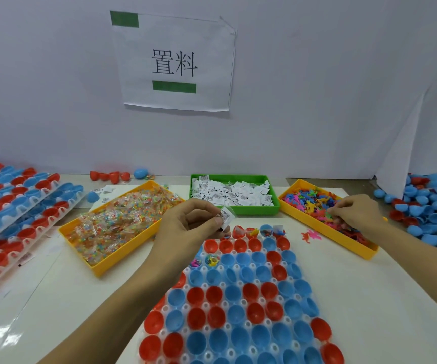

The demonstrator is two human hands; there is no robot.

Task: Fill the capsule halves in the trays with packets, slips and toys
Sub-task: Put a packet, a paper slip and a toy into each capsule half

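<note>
Left hand (188,224) pinches a white slip (226,214), upright, tilted slightly right, over the far end of the capsule tray (238,292); tray's long axis runs away from the person. Right hand (354,215) fingers curl into toys (314,206) in the yellow bin (354,244); grip unclear. White table (369,298), white wall (317,101).

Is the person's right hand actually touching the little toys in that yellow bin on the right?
Touching. The head view shows the right hand with its fingertips down among the colourful toys in the yellow bin, pinching at them, with no gap visible.
</note>
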